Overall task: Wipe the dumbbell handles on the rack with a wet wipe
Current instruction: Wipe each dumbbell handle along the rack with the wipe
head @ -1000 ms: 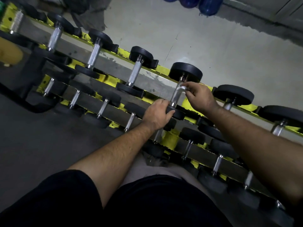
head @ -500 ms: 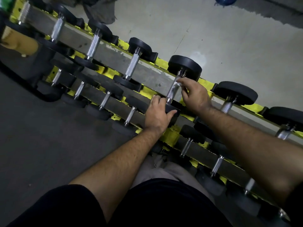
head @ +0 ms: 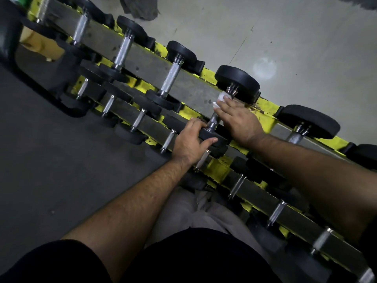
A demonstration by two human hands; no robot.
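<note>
A yellow-and-steel rack [head: 265,117] runs diagonally from top left to bottom right, holding black dumbbells with chrome handles on two tiers. My right hand [head: 238,121] wraps a white wet wipe [head: 221,100] around the upper part of one top-tier handle [head: 213,120], close to its far black head [head: 237,81]. My left hand [head: 188,142] grips the near black head [head: 212,135] of the same dumbbell, thumb along its front edge.
Neighbouring dumbbells [head: 171,78] lie to the left and a larger one [head: 308,121] to the right. The lower tier [head: 138,119] sits just under my hands. A grey concrete floor [head: 285,37] lies behind the rack, with a dark cloth [head: 140,7] on it.
My right hand has stayed at the top of the handle with the wipe, fingers now more wrapped over it. The camera has moved closer and tilted; my left hand keeps its hold.
</note>
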